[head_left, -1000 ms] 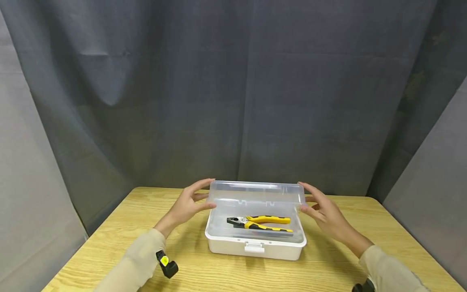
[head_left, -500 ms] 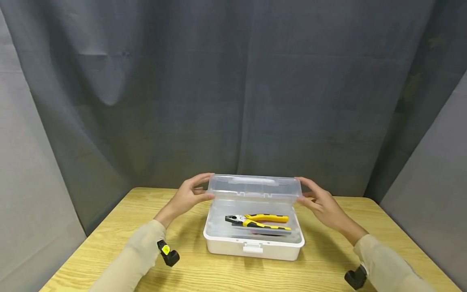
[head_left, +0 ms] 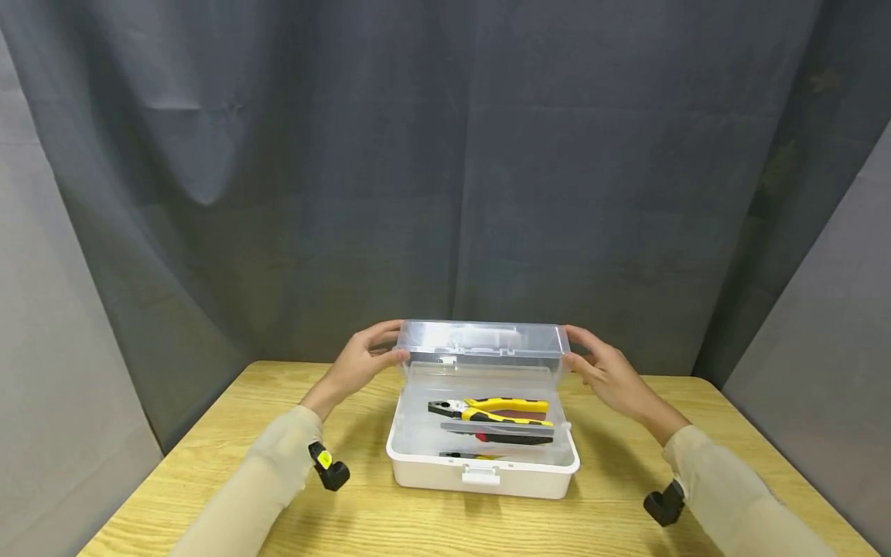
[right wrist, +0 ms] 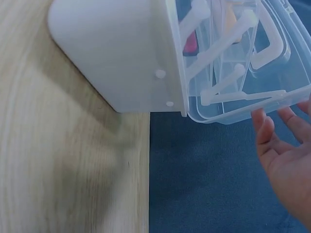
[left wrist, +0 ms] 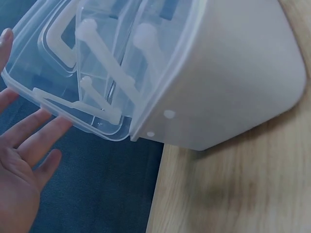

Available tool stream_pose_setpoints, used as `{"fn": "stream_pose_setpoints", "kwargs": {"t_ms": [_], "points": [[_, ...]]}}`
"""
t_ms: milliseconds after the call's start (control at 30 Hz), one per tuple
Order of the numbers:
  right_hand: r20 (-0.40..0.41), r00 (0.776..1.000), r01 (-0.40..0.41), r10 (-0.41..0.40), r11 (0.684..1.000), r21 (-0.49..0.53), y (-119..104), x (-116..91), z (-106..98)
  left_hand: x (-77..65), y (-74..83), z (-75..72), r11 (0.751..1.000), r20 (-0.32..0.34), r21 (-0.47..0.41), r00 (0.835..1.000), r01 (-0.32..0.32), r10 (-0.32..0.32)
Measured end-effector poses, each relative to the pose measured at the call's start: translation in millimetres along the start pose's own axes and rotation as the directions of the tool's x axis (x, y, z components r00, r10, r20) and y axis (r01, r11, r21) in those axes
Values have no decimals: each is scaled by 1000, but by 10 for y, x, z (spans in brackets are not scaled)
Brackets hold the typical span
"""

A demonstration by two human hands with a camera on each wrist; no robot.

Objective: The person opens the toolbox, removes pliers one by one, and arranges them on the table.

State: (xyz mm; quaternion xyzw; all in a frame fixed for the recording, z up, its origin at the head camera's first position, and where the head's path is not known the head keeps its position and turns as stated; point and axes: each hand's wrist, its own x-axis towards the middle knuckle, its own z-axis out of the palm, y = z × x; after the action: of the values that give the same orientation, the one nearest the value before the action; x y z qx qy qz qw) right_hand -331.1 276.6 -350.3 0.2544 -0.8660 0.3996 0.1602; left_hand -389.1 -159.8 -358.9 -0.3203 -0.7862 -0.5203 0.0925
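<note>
A white toolbox (head_left: 418,470) with a front latch (head_left: 480,476) stands on the table, its clear lid (head_left: 431,337) raised. My left hand (head_left: 355,362) is at the lid's left end, thumb towards me and index finger near the top edge. In the left wrist view its straight fingers (left wrist: 43,141) meet the lid rim. My right hand (head_left: 612,377) touches the opposite end; its fingertips sit along the rim in the right wrist view. Inside, yellow-and-black pliers (head_left: 511,404) lie on a tilted clear tray (head_left: 501,428). A red-and-black handle (head_left: 518,439) shows below it.
Another black-and-yellow tool (head_left: 462,455) lies low in the box. White hinged arms (left wrist: 109,63) link the lid and trays. The box stands on a wood-grain table (head_left: 334,510), with a dark curtain (head_left: 390,193) behind its far edge.
Both hands have raised the lid up and back. The inner tray has tilted and lifted with the pliers, exposing the red-and-black handle and a tool underneath.
</note>
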Motion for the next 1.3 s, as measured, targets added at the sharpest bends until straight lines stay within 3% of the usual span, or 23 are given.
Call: {"fn": "stream_pose_setpoints", "kwargs": {"t_ms": [233, 667, 833, 967, 1300], "points": [[-8, 997, -71, 71, 997, 16, 49, 130, -15, 116, 36, -3, 995, 9, -65, 997, 76, -76], [-58, 985, -164, 164, 986, -1, 116, 343, 8, 323, 27, 54, 978, -22, -39, 978, 206, -207], [-80, 975, -204, 209, 976, 74, 192, 427, 83, 384, 5, 141, 961, -57, -106, 963, 256, -263], [-71, 970, -223, 234, 966, 134, 223, 473, 127, 433, -43, 211, 956, -107, -138, 956, 259, -275], [-30, 962, -240, 271, 895, 377, 253, 525, 111, 484, -135, 245, 951, -106, -211, 962, 226, -252]]}}
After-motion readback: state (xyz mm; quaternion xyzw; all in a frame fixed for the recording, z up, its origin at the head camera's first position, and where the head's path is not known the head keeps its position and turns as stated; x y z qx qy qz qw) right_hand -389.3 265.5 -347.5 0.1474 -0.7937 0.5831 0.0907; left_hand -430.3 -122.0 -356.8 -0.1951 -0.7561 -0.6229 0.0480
